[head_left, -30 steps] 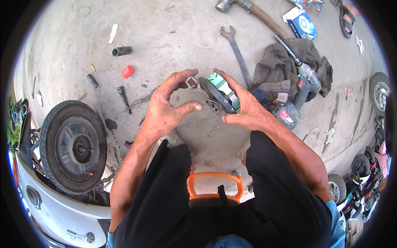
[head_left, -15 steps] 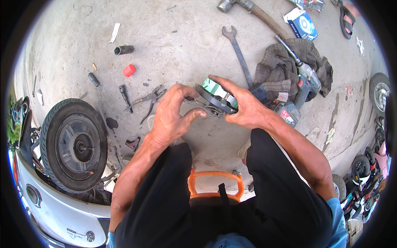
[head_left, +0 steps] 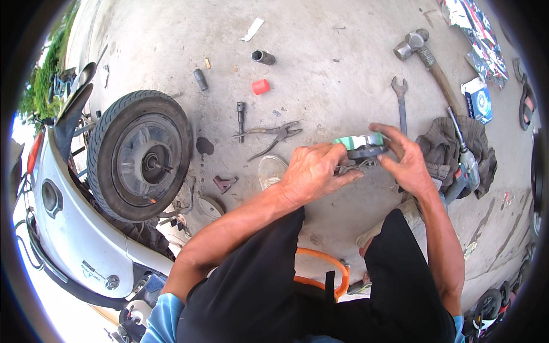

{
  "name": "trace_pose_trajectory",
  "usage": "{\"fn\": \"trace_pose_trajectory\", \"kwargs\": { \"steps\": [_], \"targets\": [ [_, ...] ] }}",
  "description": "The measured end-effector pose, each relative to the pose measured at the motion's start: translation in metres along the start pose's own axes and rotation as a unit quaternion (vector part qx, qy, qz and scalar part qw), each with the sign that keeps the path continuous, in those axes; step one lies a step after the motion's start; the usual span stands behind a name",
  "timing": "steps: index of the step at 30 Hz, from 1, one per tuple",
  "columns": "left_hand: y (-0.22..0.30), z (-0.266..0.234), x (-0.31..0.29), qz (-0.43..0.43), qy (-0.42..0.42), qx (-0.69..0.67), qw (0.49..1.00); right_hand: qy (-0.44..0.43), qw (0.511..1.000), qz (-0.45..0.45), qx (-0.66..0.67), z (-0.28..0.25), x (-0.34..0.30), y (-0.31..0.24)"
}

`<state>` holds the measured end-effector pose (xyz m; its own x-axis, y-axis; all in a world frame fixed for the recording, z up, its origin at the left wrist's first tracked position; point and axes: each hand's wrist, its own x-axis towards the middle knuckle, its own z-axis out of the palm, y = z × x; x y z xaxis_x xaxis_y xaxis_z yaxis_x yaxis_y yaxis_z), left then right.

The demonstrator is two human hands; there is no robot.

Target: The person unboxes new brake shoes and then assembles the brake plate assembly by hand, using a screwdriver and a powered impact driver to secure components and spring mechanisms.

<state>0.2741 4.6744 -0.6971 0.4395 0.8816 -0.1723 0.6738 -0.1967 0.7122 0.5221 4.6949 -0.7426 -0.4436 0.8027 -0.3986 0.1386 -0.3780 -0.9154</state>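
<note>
Over the floor between my knees, my left hand (head_left: 317, 174) and my right hand (head_left: 409, 163) hold a dark, round, disc-like part (head_left: 366, 153). It is seen nearly edge-on, with a green-and-white piece along its upper side; its exact kind is unclear. My left fingers and thumb close on the left end, near a thin metal lever. Gripping the other end, my right fingers are on top and the thumb is below. Pliers (head_left: 278, 134) lie on the concrete left of my hands. To the right, an open-end wrench (head_left: 400, 100) is partly hidden behind my right hand.
A wheel (head_left: 140, 155) stands by a white scooter body (head_left: 77, 220) at left. Sockets (head_left: 263, 56), a red cap (head_left: 260, 87) and a hammer (head_left: 429, 57) lie on the floor. A power tool (head_left: 469, 171) rests on a dark cloth (head_left: 443, 140), near a blue-and-white box (head_left: 478, 102).
The view has swung left, so the floor items appear farther right. The round part is now tilted more edge-on, and my left hand has closed in on its end.
</note>
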Motion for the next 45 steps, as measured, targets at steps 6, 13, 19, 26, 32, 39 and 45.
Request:
{"fn": "trace_pose_trajectory", "kwargs": {
  "steps": [6,13,19,26,32,39,45],
  "targets": [
    [0.006,-0.009,0.013,-0.325,0.060,-0.218,0.918,0.151,0.988,-0.009,-0.030,0.000,0.019,-0.006],
    [0.020,0.008,0.027,-0.232,0.022,-0.387,0.892,0.116,0.992,0.011,-0.053,0.033,-0.009,0.015],
    [0.025,-0.007,0.028,-0.191,-0.057,-0.317,0.927,0.107,0.992,0.015,-0.061,0.040,-0.006,0.006],
    [0.036,0.002,0.050,0.001,-0.019,-0.018,1.000,0.138,0.985,-0.011,-0.105,0.029,-0.016,0.019],
    [-0.004,0.013,0.060,0.100,-0.061,-0.068,0.991,0.123,0.984,0.003,-0.128,0.030,-0.008,0.012],
    [-0.001,0.018,0.067,0.040,-0.013,-0.145,0.988,0.267,0.880,-0.020,-0.392,-0.011,-0.033,-0.003],
    [-0.016,0.025,0.074,-0.029,-0.004,-0.234,0.972,0.252,0.834,0.056,-0.487,-0.034,-0.058,0.024]
  ]
}}
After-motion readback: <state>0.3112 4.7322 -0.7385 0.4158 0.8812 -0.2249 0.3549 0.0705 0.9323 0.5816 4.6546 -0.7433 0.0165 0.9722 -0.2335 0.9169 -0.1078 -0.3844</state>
